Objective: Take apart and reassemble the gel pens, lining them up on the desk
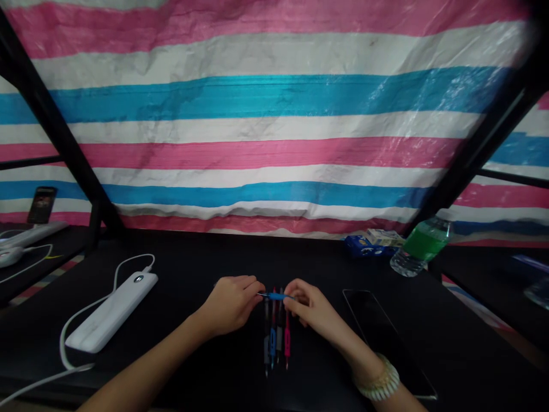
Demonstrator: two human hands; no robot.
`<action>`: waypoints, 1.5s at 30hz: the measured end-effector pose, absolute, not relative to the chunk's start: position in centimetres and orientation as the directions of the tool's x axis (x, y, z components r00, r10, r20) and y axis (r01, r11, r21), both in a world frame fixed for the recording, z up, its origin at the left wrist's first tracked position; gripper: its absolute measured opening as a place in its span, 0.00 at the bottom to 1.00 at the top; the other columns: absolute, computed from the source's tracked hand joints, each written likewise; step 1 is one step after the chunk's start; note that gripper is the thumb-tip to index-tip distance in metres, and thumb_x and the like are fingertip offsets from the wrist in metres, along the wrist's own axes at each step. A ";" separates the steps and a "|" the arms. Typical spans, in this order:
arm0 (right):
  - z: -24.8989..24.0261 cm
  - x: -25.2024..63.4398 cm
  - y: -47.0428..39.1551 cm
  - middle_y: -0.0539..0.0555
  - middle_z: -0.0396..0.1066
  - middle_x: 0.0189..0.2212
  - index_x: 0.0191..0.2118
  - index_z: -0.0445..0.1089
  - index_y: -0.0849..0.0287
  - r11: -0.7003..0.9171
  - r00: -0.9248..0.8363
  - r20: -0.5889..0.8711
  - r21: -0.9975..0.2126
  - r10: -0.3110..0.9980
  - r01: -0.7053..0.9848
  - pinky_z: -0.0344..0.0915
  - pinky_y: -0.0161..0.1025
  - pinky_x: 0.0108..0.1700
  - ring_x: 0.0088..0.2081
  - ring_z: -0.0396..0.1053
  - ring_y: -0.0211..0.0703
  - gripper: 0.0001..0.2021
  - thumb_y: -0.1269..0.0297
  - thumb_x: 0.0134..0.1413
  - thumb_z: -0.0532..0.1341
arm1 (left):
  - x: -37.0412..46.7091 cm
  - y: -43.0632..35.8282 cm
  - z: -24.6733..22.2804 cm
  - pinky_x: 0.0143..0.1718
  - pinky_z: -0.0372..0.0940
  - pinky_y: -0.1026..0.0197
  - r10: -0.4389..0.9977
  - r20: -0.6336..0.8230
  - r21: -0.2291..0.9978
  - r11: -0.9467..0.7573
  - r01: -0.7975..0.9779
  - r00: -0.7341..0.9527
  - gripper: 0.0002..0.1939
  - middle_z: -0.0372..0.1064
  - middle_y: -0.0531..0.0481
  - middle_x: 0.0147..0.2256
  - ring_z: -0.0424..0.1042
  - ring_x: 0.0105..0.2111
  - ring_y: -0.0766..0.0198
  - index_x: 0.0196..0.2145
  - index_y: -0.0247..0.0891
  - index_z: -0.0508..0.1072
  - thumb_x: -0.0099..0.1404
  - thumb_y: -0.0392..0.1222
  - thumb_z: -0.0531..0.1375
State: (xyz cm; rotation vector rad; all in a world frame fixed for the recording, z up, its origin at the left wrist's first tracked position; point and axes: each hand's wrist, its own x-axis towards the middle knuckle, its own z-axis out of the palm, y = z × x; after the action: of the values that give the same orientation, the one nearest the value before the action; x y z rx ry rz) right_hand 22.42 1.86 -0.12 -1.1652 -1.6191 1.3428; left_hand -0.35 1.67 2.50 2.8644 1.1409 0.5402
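Blue pen [277, 296]: one, held crosswise between both hands, over a row of pens [273, 342] on the black table [193, 375]. Left hand [234, 303]: fingers bunched closed on one end. Right hand [315, 309]: fingers curled, pinching the other.

On the left of the black table [193, 257] we see a white power bank [114, 312], with a white cable [65, 337] at its far end. To the right we have a dark phone [386, 332] lying flat, and beyond it a green-labelled bottle [424, 243] near a blue pack [360, 247]. Behind, we face a striped sheet [266, 131].
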 end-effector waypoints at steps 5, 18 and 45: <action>-0.4 22.4 2.1 0.48 0.67 0.19 0.32 0.67 0.61 -0.062 -0.354 -0.097 -0.992 0.930 0.108 0.53 0.29 0.14 0.15 0.59 0.32 0.21 0.44 0.51 0.61 | -0.4 1.5 2.7 0.35 0.60 0.59 0.692 0.303 0.240 -0.721 0.650 0.655 0.09 0.70 0.49 0.36 0.70 0.35 0.59 0.45 0.39 0.65 0.67 0.36 0.52; -0.4 22.6 2.3 0.49 0.70 0.21 0.33 0.73 0.63 -0.021 -0.146 0.000 -0.990 0.989 -0.139 0.62 0.32 0.21 0.19 0.64 0.34 0.14 0.59 0.41 0.70 | -0.8 2.4 2.7 0.35 0.64 0.62 0.787 0.427 0.638 -0.611 0.469 0.444 0.08 0.68 0.47 0.38 0.70 0.35 0.63 0.38 0.39 0.75 0.62 0.34 0.58; 0.6 23.2 2.4 0.46 0.61 0.15 0.23 0.69 0.60 -0.009 0.155 -0.088 -0.891 0.984 -0.454 0.55 0.32 0.19 0.18 0.56 0.34 0.06 0.66 0.35 0.67 | -0.9 3.4 1.0 0.26 0.53 0.66 0.991 0.127 0.960 -0.112 -0.255 0.041 0.12 0.62 0.55 0.22 0.60 0.22 0.71 0.31 0.34 0.74 0.54 0.45 0.68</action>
State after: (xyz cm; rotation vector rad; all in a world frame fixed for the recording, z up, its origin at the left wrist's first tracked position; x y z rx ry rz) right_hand 23.24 2.39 0.62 -0.9696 -0.7159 1.3050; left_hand -0.94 3.43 1.02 1.1293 0.9182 1.3638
